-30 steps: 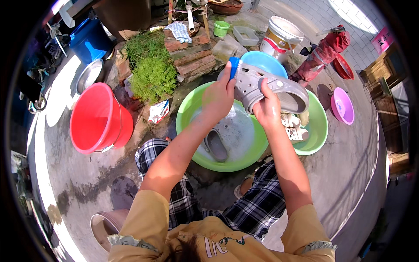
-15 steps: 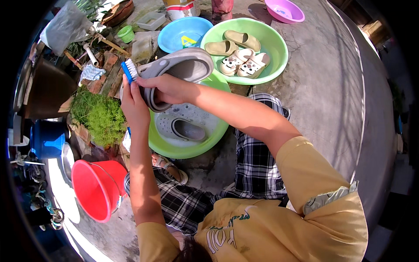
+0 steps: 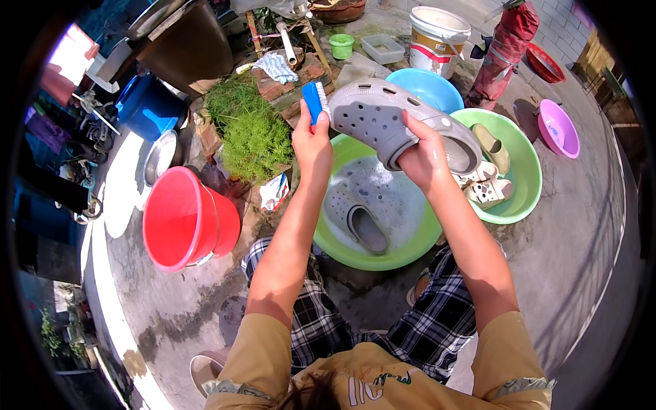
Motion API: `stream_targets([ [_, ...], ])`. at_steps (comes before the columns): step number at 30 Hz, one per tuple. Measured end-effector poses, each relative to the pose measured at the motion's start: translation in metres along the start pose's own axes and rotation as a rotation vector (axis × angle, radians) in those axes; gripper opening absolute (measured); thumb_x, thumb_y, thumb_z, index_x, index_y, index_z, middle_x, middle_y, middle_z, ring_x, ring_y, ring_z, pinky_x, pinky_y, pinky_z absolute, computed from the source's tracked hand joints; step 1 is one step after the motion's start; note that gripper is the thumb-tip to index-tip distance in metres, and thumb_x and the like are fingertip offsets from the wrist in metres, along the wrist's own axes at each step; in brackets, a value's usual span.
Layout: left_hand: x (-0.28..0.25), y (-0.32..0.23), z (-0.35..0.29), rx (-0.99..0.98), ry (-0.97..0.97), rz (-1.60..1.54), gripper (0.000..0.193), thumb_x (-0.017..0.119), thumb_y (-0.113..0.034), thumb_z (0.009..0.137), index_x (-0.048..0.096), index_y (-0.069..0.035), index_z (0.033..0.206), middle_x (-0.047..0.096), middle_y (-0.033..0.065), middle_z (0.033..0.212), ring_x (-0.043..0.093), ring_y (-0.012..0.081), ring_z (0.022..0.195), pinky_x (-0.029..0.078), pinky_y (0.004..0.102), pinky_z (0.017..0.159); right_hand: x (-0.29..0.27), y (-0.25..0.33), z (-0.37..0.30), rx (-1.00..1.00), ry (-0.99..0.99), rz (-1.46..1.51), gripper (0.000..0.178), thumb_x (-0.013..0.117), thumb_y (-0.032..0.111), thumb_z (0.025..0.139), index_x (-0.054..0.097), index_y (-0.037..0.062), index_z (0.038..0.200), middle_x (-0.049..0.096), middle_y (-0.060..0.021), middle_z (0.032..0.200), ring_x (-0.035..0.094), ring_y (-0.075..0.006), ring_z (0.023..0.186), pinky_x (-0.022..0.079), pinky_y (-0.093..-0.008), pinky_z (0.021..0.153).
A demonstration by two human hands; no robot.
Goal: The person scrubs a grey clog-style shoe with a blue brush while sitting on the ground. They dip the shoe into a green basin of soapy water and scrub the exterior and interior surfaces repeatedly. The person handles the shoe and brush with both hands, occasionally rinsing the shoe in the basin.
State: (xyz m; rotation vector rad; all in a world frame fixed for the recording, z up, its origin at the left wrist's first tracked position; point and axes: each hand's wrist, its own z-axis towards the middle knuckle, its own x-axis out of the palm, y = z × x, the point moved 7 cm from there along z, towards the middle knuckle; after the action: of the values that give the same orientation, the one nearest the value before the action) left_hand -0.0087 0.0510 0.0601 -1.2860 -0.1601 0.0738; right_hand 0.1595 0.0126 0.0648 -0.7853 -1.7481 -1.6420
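Note:
My left hand (image 3: 313, 145) grips a blue scrub brush (image 3: 315, 102), its white bristles against the toe of a grey clog (image 3: 369, 113). My right hand (image 3: 425, 154) holds that clog from inside its foot opening, above the basin, with the holed upper in view. Below, a second grey clog (image 3: 369, 229) lies in soapy water in a green basin (image 3: 403, 260) between my knees. A larger green basin (image 3: 529, 188) behind it on the right holds an olive slipper (image 3: 493, 149) and white clogs with a face pattern (image 3: 488, 188), partly covered by my right arm and the held clog.
A red bucket (image 3: 184, 225) stands at the left, near a green plant (image 3: 253, 133) and a small packet (image 3: 275, 191). Beyond are a blue basin (image 3: 427, 87), a white paint bucket (image 3: 437, 37), a pink basin (image 3: 559, 130) and a wrapped red post (image 3: 502, 55).
The clog has been turned so its holed upper shows, and my right hand has shifted to its heel end. The brush remains in my left hand at the toe. My view has swung left.

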Motion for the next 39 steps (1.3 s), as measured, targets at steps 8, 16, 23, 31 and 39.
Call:
stream_targets([
  [8,0.032,-0.028,-0.029,0.092,0.199,0.339,0.055,0.059,-0.013,0.084,0.038,-0.01,0.135,0.042,-0.0032,0.062,0.038,0.006,0.058,0.036,0.0217,0.053,0.006,-0.001,-0.005,0.048,0.147,0.04,0.046,0.051,0.03,0.09,0.044,0.002,0.126,0.051,-0.0138,0.123,0.049,-0.026,0.115,0.036,-0.0399,0.1],
  [16,0.047,-0.024,-0.059,0.116,0.382,0.371,0.055,0.057,-0.02,0.084,0.038,-0.017,0.136,0.059,0.0148,0.066,0.057,0.0253,0.057,0.045,0.0344,0.059,-0.012,-0.009,0.001,0.074,0.103,-0.013,0.043,0.047,0.032,0.092,0.047,0.0,0.121,0.053,-0.0153,0.121,0.051,-0.0273,0.112,0.039,-0.0403,0.097],
  [23,0.013,-0.01,-0.018,0.067,0.075,0.376,0.049,0.055,-0.018,0.085,0.044,-0.019,0.133,0.057,0.0163,0.066,0.057,0.0265,0.057,0.045,0.0345,0.058,0.018,0.002,-0.011,-0.063,0.233,-0.172,0.049,0.046,0.036,0.092,0.044,-0.0009,0.124,0.053,-0.0155,0.12,0.051,-0.0282,0.112,0.037,-0.0429,0.098],
  [31,0.031,-0.019,-0.022,-0.004,0.161,0.427,0.05,0.054,-0.02,0.086,0.042,-0.021,0.134,0.057,0.0142,0.064,0.054,0.0249,0.056,0.044,0.0342,0.058,0.018,0.003,-0.01,0.074,0.235,0.067,0.06,0.039,0.053,0.091,0.049,-0.0009,0.116,0.054,-0.0176,0.117,0.052,-0.0314,0.11,0.041,-0.0464,0.094],
  [39,0.065,-0.022,-0.073,0.068,0.464,0.271,0.052,0.056,-0.02,0.085,0.04,-0.022,0.135,0.052,0.0116,0.063,0.05,0.0187,0.057,0.042,0.0324,0.06,-0.01,0.015,0.001,0.048,0.055,-0.005,0.068,0.041,0.06,0.086,0.053,-0.0021,0.11,0.06,-0.016,0.103,0.059,-0.0269,0.094,0.047,-0.0425,0.086],
])
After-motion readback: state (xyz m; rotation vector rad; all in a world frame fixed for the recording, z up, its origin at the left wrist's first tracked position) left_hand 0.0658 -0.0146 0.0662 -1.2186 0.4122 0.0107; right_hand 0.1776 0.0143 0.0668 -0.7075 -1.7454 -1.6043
